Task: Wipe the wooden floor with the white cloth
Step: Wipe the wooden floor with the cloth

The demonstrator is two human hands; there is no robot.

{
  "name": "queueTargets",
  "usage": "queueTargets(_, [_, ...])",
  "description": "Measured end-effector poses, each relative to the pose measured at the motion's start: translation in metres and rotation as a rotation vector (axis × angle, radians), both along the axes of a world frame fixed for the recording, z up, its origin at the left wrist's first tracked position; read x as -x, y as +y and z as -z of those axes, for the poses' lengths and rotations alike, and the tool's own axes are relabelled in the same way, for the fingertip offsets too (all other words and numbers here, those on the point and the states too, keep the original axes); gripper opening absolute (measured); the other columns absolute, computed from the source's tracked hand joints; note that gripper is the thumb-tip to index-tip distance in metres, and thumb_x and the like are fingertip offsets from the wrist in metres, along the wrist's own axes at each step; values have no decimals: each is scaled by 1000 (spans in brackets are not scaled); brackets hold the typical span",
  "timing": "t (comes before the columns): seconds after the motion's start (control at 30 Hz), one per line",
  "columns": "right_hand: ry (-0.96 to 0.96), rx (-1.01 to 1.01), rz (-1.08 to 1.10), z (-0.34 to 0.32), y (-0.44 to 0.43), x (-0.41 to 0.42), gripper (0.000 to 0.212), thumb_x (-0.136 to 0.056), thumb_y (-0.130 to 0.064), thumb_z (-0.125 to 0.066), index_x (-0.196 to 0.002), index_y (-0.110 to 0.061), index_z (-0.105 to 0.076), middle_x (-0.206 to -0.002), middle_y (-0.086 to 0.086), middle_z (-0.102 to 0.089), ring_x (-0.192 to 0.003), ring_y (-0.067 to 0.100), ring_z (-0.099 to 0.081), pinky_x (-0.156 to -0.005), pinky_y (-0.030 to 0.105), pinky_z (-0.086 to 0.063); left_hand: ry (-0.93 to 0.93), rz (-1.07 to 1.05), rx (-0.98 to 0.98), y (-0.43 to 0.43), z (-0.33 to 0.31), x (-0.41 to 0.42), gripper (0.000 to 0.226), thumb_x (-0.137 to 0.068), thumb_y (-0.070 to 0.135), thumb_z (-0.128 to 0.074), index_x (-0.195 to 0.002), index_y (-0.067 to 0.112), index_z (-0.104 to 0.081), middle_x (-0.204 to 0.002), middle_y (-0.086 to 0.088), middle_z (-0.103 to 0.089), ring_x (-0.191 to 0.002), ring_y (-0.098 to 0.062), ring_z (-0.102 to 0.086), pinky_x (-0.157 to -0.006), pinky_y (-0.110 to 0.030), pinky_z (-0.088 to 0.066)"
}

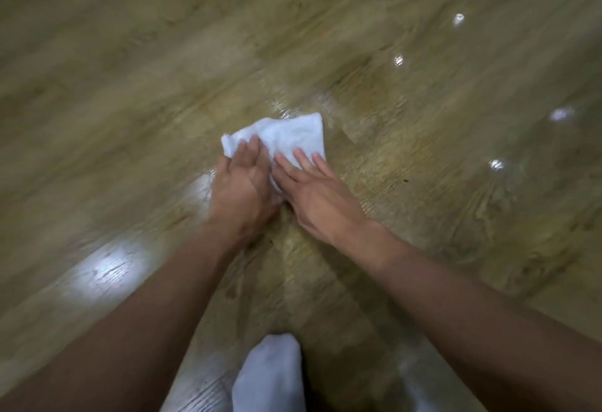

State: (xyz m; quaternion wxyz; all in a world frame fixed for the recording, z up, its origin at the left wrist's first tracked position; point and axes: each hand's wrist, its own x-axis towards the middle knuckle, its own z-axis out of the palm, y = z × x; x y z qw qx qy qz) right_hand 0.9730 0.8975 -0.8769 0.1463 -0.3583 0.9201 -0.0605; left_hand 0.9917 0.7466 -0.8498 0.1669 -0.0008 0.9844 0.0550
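Note:
A folded white cloth lies flat on the wooden floor in the middle of the view. My left hand rests on the cloth's near left part, fingers lying over it. My right hand presses flat on its near right part, fingers spread and pointing away from me. The two hands touch side by side. The cloth's near edge is hidden under them. The picture is blurred by motion.
A foot in a white sock stands on the floor at the bottom, just behind my arms. Bright light spots reflect off the floor at the right, and a wide sheen lies at the left.

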Motion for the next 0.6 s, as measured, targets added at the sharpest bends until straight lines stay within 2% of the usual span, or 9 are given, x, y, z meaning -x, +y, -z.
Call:
queueTargets(0.1, [42,-34,-66,1,40,3,53,-100,-28,-38,-150,-20,-25,-158,-1,-25,-145,24,-23,-118,38,-15,7,6,-86,21,-2,-12,82,-81,47,-17,-132,-10,-47,-142,-28,-41,-131,-44,-41,-100,-51,-37])
queueTargets(0.2, [51,-40,-15,1,27,37,54,-101,-29,-33,-152,-19,-19,-159,-1,-20,-147,22,-18,-118,38,-13,9,-35,-39,14,6,11,87,-83,53,-6,-145,-4,-26,-154,-24,-22,-143,-36,-22,-110,-44,-24])
queueTargets(0.27, [59,12,55,2,-8,59,55,-100,-27,-34,-152,-18,-19,-160,-1,-18,-147,23,-16,-118,40,-11,35,-107,20,1,13,38,71,-92,47,-23,-148,2,-20,-156,-20,-16,-145,-30,-16,-115,-40,-17])
queueTargets(0.33, [10,62,84,4,-43,70,59,-97,-23,-39,-152,-17,-18,-160,0,-18,-147,27,-13,-118,41,-7,28,-199,15,-16,12,61,62,-93,34,-42,-145,2,-27,-154,-20,-21,-143,-32,-20,-114,-41,-17])
queueTargets(0.4, [-4,79,72,5,-52,70,61,-95,-18,-40,-152,-17,-18,-159,-2,-20,-148,27,-12,-119,39,-5,16,-197,41,-24,10,71,59,-90,28,-49,-140,2,-33,-151,-19,-28,-139,-34,-26,-110,-45,-24])
queueTargets(0.47, [13,50,16,4,-32,63,61,-94,-15,-41,-152,-17,-19,-159,-2,-22,-148,24,-13,-119,36,-5,-2,-119,60,-16,10,68,67,-87,33,-51,-142,1,-29,-152,-20,-24,-140,-36,-23,-108,-48,-26])
queueTargets(0.5, [14,36,-13,4,-15,61,60,-94,-13,-41,-151,-16,-21,-158,-1,-23,-147,24,-15,-119,36,-5,-10,-73,59,-8,9,66,73,-87,40,-46,-144,0,-24,-154,-20,-20,-142,-37,-18,-108,-47,-24])
queueTargets(0.6, [6,-55,23,-1,38,74,56,-98,-14,-36,-151,-17,-20,-159,0,-21,-147,23,-15,-119,33,-5,-30,47,14,29,6,78,91,-75,53,-12,-148,-1,-14,-157,-19,-11,-145,-35,-8,-110,-46,-20])
